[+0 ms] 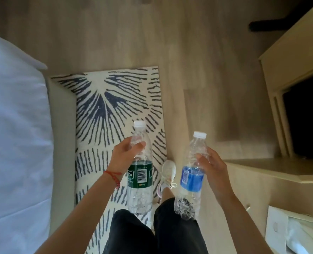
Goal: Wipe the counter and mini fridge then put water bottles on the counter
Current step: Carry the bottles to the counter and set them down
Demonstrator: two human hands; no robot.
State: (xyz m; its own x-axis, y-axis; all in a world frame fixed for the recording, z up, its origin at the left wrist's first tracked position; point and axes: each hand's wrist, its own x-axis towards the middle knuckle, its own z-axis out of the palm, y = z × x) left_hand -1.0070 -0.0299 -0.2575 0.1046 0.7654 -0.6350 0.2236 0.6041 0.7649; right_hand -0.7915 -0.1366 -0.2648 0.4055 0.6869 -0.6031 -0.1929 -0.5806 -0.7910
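Dark trouser legs [152, 233] stand below both hands, the left hand [123, 154] gripping a green-label bottle [139, 173] and the right hand [213, 167] a blue-label bottle [191, 176], over striped rug [104, 99] and wood floor [198, 70], beside a pale table [273, 167] cut off at right.

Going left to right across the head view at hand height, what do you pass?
White bed → patterned rug → left hand gripping the green-label bottle → white shoe → blue-label bottle gripped by the right hand → light wooden counter.
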